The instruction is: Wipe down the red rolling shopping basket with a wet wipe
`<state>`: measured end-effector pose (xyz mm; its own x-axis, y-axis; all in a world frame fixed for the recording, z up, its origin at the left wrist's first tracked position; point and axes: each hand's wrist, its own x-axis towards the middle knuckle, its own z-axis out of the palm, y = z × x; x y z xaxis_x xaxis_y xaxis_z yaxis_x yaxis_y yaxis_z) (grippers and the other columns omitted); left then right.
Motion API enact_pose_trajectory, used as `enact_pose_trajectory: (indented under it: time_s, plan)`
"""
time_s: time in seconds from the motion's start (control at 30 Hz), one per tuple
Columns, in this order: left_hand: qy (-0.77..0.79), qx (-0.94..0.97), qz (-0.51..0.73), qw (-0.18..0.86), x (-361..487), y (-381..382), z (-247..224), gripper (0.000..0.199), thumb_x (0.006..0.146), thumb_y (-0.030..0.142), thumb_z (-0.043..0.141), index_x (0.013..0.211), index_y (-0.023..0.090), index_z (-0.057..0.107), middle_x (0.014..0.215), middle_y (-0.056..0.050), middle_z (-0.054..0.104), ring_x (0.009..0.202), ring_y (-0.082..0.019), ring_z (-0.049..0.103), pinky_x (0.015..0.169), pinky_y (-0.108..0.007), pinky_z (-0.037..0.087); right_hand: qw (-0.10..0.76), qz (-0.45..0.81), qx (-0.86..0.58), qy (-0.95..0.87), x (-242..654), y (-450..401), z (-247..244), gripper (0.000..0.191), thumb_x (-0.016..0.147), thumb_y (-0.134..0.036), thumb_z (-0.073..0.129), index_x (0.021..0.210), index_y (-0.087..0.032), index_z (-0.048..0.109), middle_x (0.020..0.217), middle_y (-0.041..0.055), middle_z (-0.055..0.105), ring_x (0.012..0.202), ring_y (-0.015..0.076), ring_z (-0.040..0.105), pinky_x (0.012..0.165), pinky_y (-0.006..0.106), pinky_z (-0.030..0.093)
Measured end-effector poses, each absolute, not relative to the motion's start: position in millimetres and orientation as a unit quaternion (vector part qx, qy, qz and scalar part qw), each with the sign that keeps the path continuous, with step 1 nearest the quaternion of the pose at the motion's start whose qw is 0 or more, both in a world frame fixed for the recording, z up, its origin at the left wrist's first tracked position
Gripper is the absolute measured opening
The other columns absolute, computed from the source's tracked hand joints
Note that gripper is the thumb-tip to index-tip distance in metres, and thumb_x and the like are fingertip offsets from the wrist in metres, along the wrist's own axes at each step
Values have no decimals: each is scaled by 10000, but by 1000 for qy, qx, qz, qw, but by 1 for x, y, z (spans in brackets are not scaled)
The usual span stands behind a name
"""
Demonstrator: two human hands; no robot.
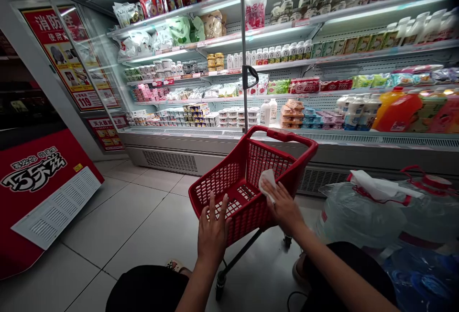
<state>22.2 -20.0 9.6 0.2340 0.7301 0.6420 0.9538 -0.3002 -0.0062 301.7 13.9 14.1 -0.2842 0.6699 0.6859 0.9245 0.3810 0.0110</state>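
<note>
A red plastic shopping cart (pixel 211 180) with lattice walls and dark metal legs stands on the tiled floor between my knees. My left hand (pixel 214 228) is at its near left side, with the fingers spread against the basket's rim and nothing held. Under the fingers of my right hand (pixel 283 204) is a white cloth or tissue (pixel 267 183), pressed on the top edge of the basket's right side, below the handle (pixel 283 134). The palm side of both hands is hidden.
Behind the cart runs a lit refrigerated display (pixel 215 147) with a glass door and a black handle. Large water bottles (pixel 362 214) stand close on the right, one with white paper on top. A red freezer (pixel 46 192) is at the left.
</note>
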Motion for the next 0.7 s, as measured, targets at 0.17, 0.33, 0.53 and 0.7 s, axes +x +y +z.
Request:
enact_pose_trajectory:
  time_s: [0.17, 0.33, 0.53, 0.7]
  plan:
    - [-557, -758, -294, 172, 25, -21, 7, 735, 1064, 376, 497, 1688, 357, 109, 1763, -72, 136, 1485, -384, 396, 1119, -581, 470, 294, -150, -446, -832, 219, -18, 4, 638, 1090, -233, 355, 1683, -226, 123, 1695, 24, 296, 1547, 194, 349, 1279, 473, 332]
    - [-497, -802, -319, 94, 0, -20, 11, 811, 1068, 402, 477, 1694, 240, -13, 1751, -107, 184, 1605, -311, 196, 1238, -527, 356, 276, -136, -375, -874, 217, -21, 10, 653, 1083, -229, 386, 1682, -259, 125, 1689, 1, 302, 1549, 173, 341, 1288, 440, 319]
    - [-431, -868, -222, 106, -52, -4, 17, 793, 1071, 484, 478, 1692, 297, 22, 1734, -67, 254, 1609, -286, 199, 1292, -532, 236, 289, -146, -446, -834, 277, 25, 15, 603, 1113, -267, 323, 1680, -307, 119, 1669, -7, 360, 1502, 168, 428, 1297, 470, 287]
    - [-450, -857, -219, 125, -48, 3, 7, 770, 1080, 452, 465, 1692, 291, 26, 1720, -100, 287, 1541, -265, 377, 1250, -488, 336, 312, -139, -485, -805, 257, 26, 9, 590, 1111, -256, 283, 1682, -274, 137, 1674, 18, 352, 1521, 186, 400, 1277, 481, 328]
